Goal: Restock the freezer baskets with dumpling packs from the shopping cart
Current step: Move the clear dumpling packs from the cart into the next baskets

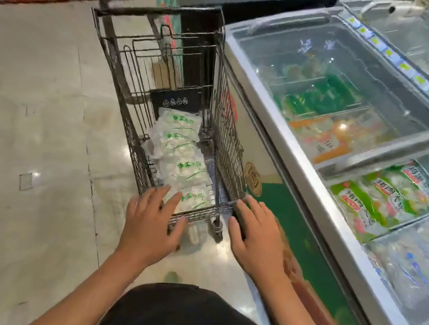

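A long white chest freezer with sliding glass lids (304,157) runs along the right, its wire baskets holding green and orange packs. Just beside it stands a dark wire shopping cart (227,142), with white-and-green dumpling packs (181,158) piled inside. Both hands lie spread at the cart's near rim: left hand (152,222), right hand (255,236), fingers straight, gripping nothing.

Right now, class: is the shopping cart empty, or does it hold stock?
It holds stock. Several white dumpling packs with green print lie along the floor of the wire shopping cart, filling only its bottom.
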